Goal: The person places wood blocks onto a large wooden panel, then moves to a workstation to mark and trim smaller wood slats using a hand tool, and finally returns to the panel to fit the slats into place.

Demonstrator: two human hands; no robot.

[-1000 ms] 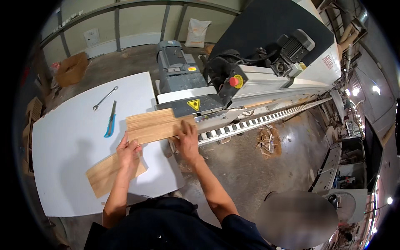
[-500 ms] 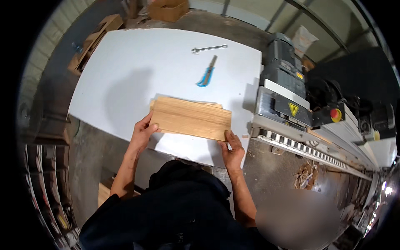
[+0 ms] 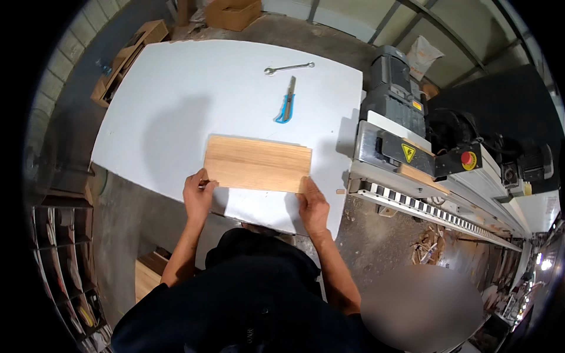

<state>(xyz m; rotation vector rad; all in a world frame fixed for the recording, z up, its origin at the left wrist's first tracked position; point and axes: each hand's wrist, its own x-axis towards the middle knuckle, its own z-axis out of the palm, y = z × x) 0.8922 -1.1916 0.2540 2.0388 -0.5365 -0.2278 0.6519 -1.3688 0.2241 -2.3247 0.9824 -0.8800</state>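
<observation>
A flat rectangular wooden board [image 3: 258,163] with light grain lies at the near side of the white table, almost squarely on top of another board, whose thin edge shows along the far side. At its near left corner my left hand [image 3: 198,193] is closed, thumb and fingers gripping the edge. My right hand [image 3: 313,206] holds the near right corner, fingers along the end. Farther off on the table are a blue-handled utility knife [image 3: 286,107], blade pointing away, and a silver wrench [image 3: 289,69].
The white table [image 3: 170,76] borders a machine [image 3: 397,156] with a grey motor and red stop button on the right. Wood scraps [image 3: 428,246] lie on the floor there. A shelf rack [image 3: 63,253] stands at left, a cardboard box [image 3: 232,15] beyond the table. A blurred patch covers the lower right.
The top board has come down and lined up with the one beneath, which stuck out at the far side before. Both hands moved slightly left with it.
</observation>
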